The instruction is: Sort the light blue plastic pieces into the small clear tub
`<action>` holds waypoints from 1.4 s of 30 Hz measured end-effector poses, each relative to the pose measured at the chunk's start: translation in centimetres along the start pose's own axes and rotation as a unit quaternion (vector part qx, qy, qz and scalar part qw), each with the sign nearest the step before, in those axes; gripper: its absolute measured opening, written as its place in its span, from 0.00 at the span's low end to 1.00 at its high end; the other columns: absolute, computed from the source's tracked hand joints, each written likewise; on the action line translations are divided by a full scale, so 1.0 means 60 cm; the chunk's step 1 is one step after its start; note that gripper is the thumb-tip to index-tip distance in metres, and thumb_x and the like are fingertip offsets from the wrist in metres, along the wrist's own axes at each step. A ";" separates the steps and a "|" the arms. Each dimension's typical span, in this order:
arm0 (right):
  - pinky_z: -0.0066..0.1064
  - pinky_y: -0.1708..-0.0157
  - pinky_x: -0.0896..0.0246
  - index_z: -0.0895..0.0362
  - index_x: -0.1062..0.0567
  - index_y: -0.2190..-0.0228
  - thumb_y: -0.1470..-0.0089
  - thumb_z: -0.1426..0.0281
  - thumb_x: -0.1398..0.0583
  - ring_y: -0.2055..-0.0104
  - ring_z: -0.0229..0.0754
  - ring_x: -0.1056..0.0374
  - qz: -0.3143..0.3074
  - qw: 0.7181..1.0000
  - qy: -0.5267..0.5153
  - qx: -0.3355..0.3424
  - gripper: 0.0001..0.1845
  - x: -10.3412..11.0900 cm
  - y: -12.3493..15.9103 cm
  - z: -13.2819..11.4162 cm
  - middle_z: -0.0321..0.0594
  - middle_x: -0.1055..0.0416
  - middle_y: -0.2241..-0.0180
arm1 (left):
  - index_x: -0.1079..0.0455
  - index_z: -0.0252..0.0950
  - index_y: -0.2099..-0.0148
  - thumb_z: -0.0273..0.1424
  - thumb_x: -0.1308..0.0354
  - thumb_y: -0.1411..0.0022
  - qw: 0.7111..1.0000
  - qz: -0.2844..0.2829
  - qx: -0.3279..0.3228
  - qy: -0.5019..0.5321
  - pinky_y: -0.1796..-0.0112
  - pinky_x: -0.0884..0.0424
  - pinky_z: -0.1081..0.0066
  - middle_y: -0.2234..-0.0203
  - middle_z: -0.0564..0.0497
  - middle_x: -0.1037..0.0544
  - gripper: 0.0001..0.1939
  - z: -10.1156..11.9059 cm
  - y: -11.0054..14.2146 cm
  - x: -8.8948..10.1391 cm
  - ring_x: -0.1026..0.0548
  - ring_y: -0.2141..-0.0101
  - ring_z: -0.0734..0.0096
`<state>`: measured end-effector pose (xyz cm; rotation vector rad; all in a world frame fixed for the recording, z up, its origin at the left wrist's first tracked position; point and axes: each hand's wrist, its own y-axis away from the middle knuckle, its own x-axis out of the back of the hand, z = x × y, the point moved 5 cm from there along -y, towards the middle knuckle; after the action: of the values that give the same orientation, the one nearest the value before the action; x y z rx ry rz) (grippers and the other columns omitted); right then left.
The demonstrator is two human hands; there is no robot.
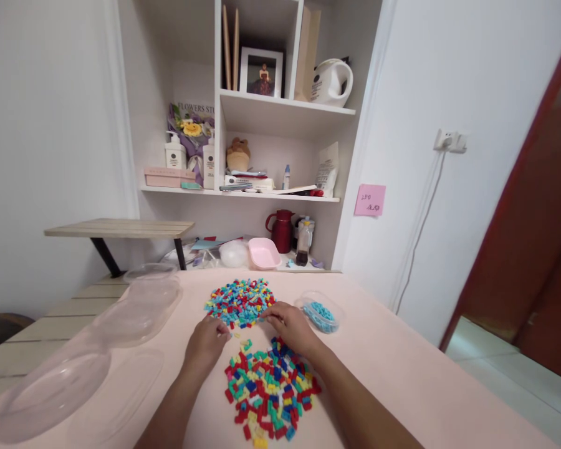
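The left hand (208,340) is curled with thumb and finger close together, and the right hand (287,324) has its fingertips nearly pinched at the edge of the far pile (240,298); I can't tell if either has a brick. The near pile (271,390) lies between the arms. Light blue bricks (321,315) sit in a see-through tub (338,313) on the right, which seems to slant from far left to near right. Some looks done, but both mixed piles, bricks pointing every way, look like lots left.
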<state>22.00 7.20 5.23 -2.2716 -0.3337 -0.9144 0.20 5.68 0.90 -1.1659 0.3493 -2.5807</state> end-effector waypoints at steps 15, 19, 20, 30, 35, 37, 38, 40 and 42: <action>0.32 0.56 0.44 0.53 0.24 0.65 0.38 0.68 0.50 0.60 0.41 0.36 -0.068 0.991 0.054 0.103 0.15 -0.063 0.000 -0.048 0.40 0.29 0.64 | 0.25 0.38 0.75 0.31 0.41 0.51 0.992 0.017 -0.029 0.125 0.64 0.32 0.70 0.72 0.51 0.25 0.05 0.028 0.001 0.006 0.28 0.69 0.69; 0.31 0.57 0.42 0.53 0.24 0.64 0.40 0.70 0.48 0.59 0.40 0.34 0.006 1.000 -0.014 0.017 0.12 -0.033 -0.008 -0.015 0.39 0.28 0.64 | 0.25 0.38 0.74 0.32 0.41 0.50 0.988 0.003 -0.056 0.144 0.63 0.32 0.70 0.71 0.50 0.25 0.05 0.038 0.005 0.000 0.28 0.67 0.68; 0.31 0.58 0.41 0.53 0.24 0.64 0.41 0.70 0.46 0.59 0.41 0.34 0.018 1.000 -0.012 -0.003 0.11 -0.029 -0.008 -0.007 0.39 0.27 0.64 | 0.25 0.38 0.74 0.32 0.41 0.50 0.988 -0.003 -0.064 0.141 0.63 0.32 0.71 0.70 0.50 0.26 0.05 0.039 0.006 -0.003 0.28 0.67 0.68; 0.30 0.57 0.41 0.50 0.22 0.62 0.47 0.76 0.44 0.59 0.40 0.33 -0.013 1.000 0.015 0.011 0.15 -0.042 -0.005 -0.004 0.37 0.26 0.64 | 0.24 0.40 0.66 0.31 0.46 0.44 0.995 -0.018 -0.069 0.067 0.63 0.34 0.73 0.67 0.50 0.23 0.09 0.032 0.004 -0.011 0.26 0.66 0.70; 0.27 0.63 0.41 0.45 0.22 0.58 0.45 0.71 0.43 0.64 0.39 0.34 -0.047 0.991 0.100 0.075 0.16 -0.063 -0.002 -0.017 0.38 0.29 0.65 | 0.26 0.40 0.65 0.37 0.51 0.41 0.994 0.026 0.025 0.102 0.69 0.34 0.74 0.76 0.53 0.23 0.12 0.002 0.002 -0.003 0.26 0.72 0.70; 0.28 0.65 0.42 0.44 0.21 0.59 0.45 0.67 0.42 0.66 0.40 0.35 -0.047 0.988 0.125 0.084 0.13 -0.069 -0.002 -0.017 0.38 0.30 0.67 | 0.27 0.40 0.65 0.38 0.51 0.41 0.993 0.036 0.043 0.107 0.70 0.34 0.74 0.77 0.53 0.23 0.13 -0.004 0.002 -0.002 0.26 0.73 0.70; 0.28 0.65 0.42 0.44 0.21 0.60 0.45 0.66 0.42 0.66 0.40 0.35 -0.045 0.987 0.132 0.084 0.12 -0.070 -0.002 -0.016 0.38 0.30 0.68 | 0.27 0.40 0.65 0.38 0.51 0.41 0.993 0.035 0.043 0.107 0.70 0.34 0.74 0.77 0.53 0.23 0.13 -0.004 0.002 -0.002 0.26 0.73 0.70; 0.28 0.64 0.42 0.45 0.21 0.60 0.45 0.67 0.42 0.65 0.41 0.34 -0.044 0.986 0.144 0.073 0.12 -0.068 -0.003 -0.011 0.39 0.29 0.68 | 0.27 0.40 0.66 0.39 0.51 0.41 0.993 0.031 0.040 0.103 0.71 0.34 0.74 0.77 0.53 0.23 0.13 -0.003 0.002 -0.001 0.26 0.74 0.70; 0.28 0.61 0.42 0.46 0.21 0.61 0.45 0.70 0.43 0.63 0.41 0.33 -0.048 0.986 0.149 0.054 0.13 -0.060 -0.003 -0.003 0.39 0.28 0.67 | 0.27 0.40 0.66 0.40 0.51 0.41 0.994 0.027 0.042 0.096 0.71 0.34 0.74 0.78 0.53 0.24 0.14 -0.002 0.002 -0.001 0.26 0.74 0.70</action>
<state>19.24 7.25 2.92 -1.9989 -0.3510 -1.2371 0.16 5.63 0.71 -0.8721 0.3060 -2.6391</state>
